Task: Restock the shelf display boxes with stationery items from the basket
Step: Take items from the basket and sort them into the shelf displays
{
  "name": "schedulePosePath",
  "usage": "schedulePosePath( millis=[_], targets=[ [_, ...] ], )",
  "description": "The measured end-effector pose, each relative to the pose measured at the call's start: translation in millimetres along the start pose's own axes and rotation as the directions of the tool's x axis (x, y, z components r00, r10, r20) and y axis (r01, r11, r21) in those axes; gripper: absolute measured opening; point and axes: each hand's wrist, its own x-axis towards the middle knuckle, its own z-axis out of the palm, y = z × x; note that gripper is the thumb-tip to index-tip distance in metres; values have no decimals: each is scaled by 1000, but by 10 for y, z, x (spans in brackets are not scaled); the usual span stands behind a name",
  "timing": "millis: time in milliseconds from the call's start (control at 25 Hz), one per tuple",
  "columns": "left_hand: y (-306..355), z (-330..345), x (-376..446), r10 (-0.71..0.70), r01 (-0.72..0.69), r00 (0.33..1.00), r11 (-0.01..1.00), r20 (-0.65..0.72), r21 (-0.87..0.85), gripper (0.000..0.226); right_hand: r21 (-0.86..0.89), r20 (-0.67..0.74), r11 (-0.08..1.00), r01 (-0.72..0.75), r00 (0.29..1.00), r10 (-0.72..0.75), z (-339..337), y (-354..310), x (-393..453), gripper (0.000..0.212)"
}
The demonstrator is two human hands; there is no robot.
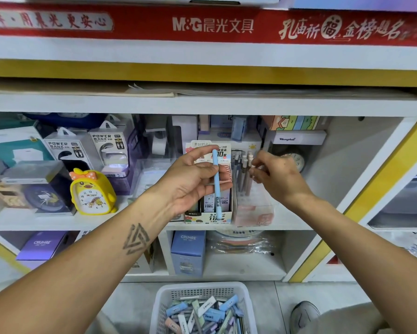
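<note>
Stationery items (202, 312) lying heaped in white basket (164, 307) on floor below shelf (120, 224), well apart from both hands. One pale blue pen (216, 179) held upright in left hand (190, 182), grip closed around barrel at mid-length, capped end pointing down in front of printed lead-refill display box (208, 213). Right hand (272, 174) raised just beside it, fingertips (253, 168) pinched narrow at tops of pens (242, 172) standing in clear display box (253, 210); cannot tell whether anything is actually pinched there, detail too small. Both display boxes sitting side by side at front edge of middle shelf.

Judged step: seating pens upright in clear box. Recommended practice: steady or part standing pens with right fingertips to open a gap, then lower blue pen straight down into that gap, same end up as neighbours. Avoid sideways push, since clear box appears light and close to shelf edge, likely to tip or slide. Keep blue pen out of refill box alongside. Basket remains well filled, so restocking judged far from complete
</note>
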Motion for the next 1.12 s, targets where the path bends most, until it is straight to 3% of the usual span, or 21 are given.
schedulePosePath(
  millis=[80,120,160,240,280,360,520,640,680,760,880,1000,1120],
  targets=[
    [23,-4,-12,16,-16,1000,999,-3,-28,44,-202,-80,977,74,993,-92,-17,-34,9,14],
    [36,-9,-13,26,-27,1000,999,-16,-43,43,-223,-121,972,79,987,-108,-35,-96,15,18],
    [46,-15,-11,39,-42,998,998,-42,-53,43,-161,-138,984,69,986,-92,-48,-159,17,19],
    [56,-37,17,77,-86,989,994,-125,-69,45,211,-2,976,-57,998,59,-86,-297,14,19],
    [54,-52,36,96,-110,981,991,-170,-73,46,405,126,900,-163,985,121,-96,-356,-3,20],
    [47,-72,65,121,-140,965,988,-234,-67,44,615,268,739,-276,954,134,-121,-407,-27,14],
    [14,-34,44,144,-143,968,990,-204,19,26,845,151,474,-245,962,228,-194,-357,16,11],
    [-56,48,13,201,-166,972,955,-125,245,24,955,128,219,-198,945,300,-300,-308,75,13],
    [-85,78,14,226,-180,969,922,-99,343,26,962,111,208,-180,946,305,-330,-291,88,14],
    [-136,109,46,303,-230,952,795,-38,561,23,922,-1,366,-130,941,337,-378,-260,114,16],
    [-201,113,115,434,-340,890,434,137,834,9,706,-233,706,-56,923,306,-461,-165,155,16],
    [-271,82,135,359,-356,882,84,305,931,29,337,-286,939,-65,943,168,-479,-63,174,10],
    [-357,45,137,218,-348,906,-108,363,931,52,-58,-213,998,-18,977,5,-337,6,119,14]
  ],
)
